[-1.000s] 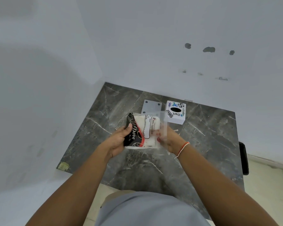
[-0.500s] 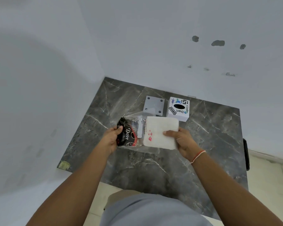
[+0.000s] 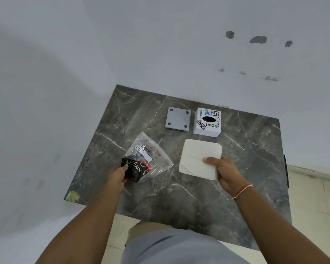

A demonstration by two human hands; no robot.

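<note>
My left hand [image 3: 118, 175] grips the black printed end of a clear plastic wrapper [image 3: 148, 159], which now looks empty and sticks up to the right over the dark marble table [image 3: 179, 197]. My right hand [image 3: 224, 171] holds a white stack of folded tissues [image 3: 198, 157] by its near right corner, thumb on top, just above the table. Behind the stack stands a white tissue box [image 3: 207, 121] with stickers and a dark oval slot on top. Its grey square base plate [image 3: 178, 119] lies to the left of the box.
The table sits in a corner, with white walls at the back and left. A small yellowish sticker [image 3: 72, 196] marks the table's near left corner. A dark object [image 3: 286, 170] shows at the table's right edge. Pale floor tiles lie to the right.
The tissue stack came out of the wrapper: my right hand drew it away to the right, while my left hand kept the emptied wrapper and moved it down and left.
</note>
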